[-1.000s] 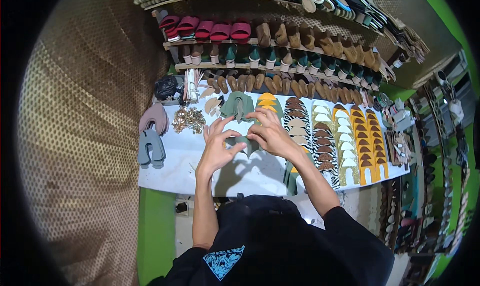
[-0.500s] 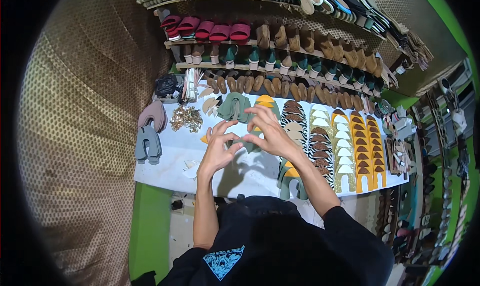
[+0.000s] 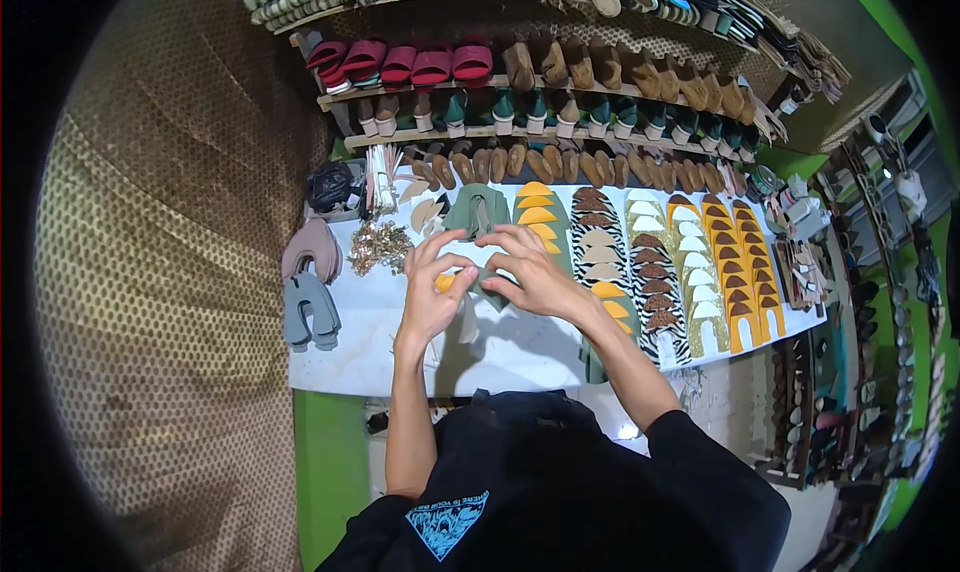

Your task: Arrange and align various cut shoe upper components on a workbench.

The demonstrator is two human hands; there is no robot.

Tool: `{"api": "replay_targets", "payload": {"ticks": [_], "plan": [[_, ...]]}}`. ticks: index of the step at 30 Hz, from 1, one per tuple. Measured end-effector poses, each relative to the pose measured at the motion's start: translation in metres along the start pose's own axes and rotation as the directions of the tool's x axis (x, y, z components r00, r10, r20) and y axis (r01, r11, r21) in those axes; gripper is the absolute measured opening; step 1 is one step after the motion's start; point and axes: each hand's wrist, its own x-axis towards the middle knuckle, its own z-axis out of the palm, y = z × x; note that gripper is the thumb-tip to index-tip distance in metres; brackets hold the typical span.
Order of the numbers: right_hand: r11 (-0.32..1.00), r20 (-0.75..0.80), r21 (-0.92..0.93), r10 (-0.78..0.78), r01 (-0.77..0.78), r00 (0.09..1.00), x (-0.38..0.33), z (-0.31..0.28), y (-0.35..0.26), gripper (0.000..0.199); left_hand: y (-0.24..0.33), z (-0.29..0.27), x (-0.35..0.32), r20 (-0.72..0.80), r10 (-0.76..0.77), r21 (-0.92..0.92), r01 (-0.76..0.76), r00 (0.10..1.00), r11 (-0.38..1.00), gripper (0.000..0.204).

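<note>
My left hand (image 3: 432, 290) and my right hand (image 3: 535, 274) are raised close together over the white table, fingers curled and thumbs turned inward. Between them is a grey-green cut piece (image 3: 490, 286), pinched at its two sides and mostly covered by the fingers. A yellow piece (image 3: 444, 283) shows between my left thumb and fingers; whether it is held or lies behind them is unclear. Just beyond my hands lies a stack of green U-shaped pieces (image 3: 474, 210). To its right, a column of green pieces bears yellow half-moon pieces (image 3: 538, 215).
Columns of zebra-patterned, gold and yellow pieces (image 3: 742, 272) cover the right side of the white table (image 3: 370, 357). Pink (image 3: 311, 247) and grey-blue (image 3: 311, 310) U-shaped stacks stand at left, near a gold pile (image 3: 378, 247). Behind, shelves hold red slippers (image 3: 431, 67) and brown shoes (image 3: 610, 67).
The view has turned slightly, so the table appears shifted. My hands stay together around the green piece; my right hand has dropped a little and its fingers have curled inward.
</note>
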Motion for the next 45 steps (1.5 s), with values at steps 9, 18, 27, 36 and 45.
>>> {"api": "replay_targets", "payload": {"ticks": [9,18,27,36,45], "plan": [[0.995,-0.010,-0.018,0.095,-0.095,0.995,0.019,0.021,-0.015,0.016,-0.021,-0.045,-0.002,0.043,0.035,0.014,-0.036,0.998,0.999,0.017],[0.986,0.001,-0.112,0.126,-0.125,0.992,0.033,0.034,-0.033,0.019,-0.044,-0.065,0.001,0.202,-0.030,0.127,0.004,0.979,0.992,0.017],[0.985,0.023,-0.107,0.135,-0.132,0.991,0.034,0.027,-0.031,0.019,-0.038,-0.055,0.010,0.189,-0.014,0.055,0.004,0.982,0.998,0.017],[0.991,0.014,-0.033,0.131,-0.131,0.991,0.016,-0.001,-0.006,0.017,-0.018,-0.030,0.014,0.320,-0.108,0.154,0.061,0.941,0.986,0.022],[0.996,0.080,-0.069,0.069,-0.064,0.994,-0.006,-0.030,0.017,0.027,0.009,0.006,0.014,0.207,-0.127,0.218,0.081,0.970,0.973,0.021]]}}
